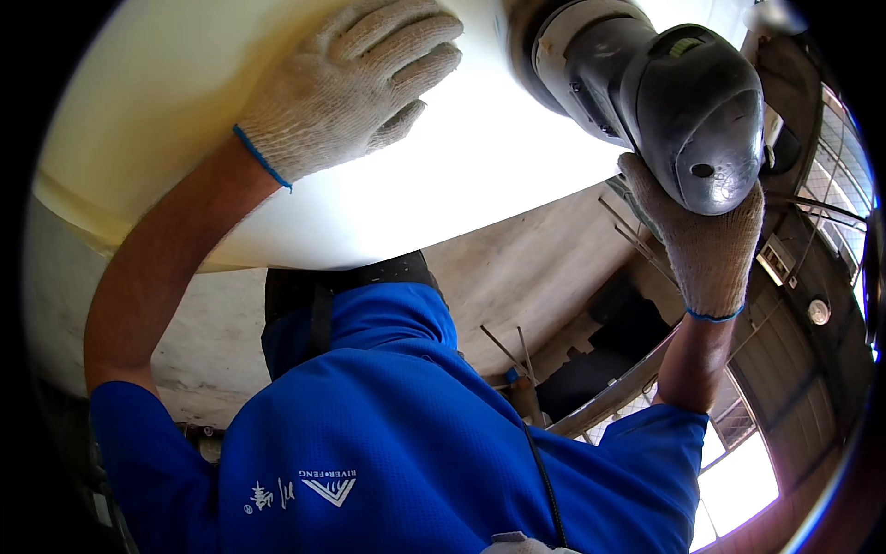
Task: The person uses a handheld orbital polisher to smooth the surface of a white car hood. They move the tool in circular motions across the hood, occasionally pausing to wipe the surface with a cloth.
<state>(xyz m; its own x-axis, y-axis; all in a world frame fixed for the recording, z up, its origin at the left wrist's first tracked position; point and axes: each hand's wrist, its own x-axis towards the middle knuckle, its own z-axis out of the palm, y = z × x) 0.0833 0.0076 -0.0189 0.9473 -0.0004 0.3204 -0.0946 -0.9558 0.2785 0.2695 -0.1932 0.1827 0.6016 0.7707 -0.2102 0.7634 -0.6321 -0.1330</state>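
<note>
A large, smooth, cream-white curved panel (489, 152) fills the upper part of the view. My left hand (355, 88), in a knitted off-white work glove with a blue cuff edge, rests on its surface with the fingers extended. At the upper right is a black power sander (637, 88), its round head against the panel. My right hand (715, 245), gloved the same way, grips the sander's rounded body from below. The fingers of that hand are mostly hidden behind the tool. Glare washes out the panel between both hands.
The panel's lower edge passes just in front of my blue shirt (397, 406). Below the panel shows a stained pale floor (544, 249) with thin rods and dark items (600, 351). Bright windows (738, 480) and a dark wall stand at the right.
</note>
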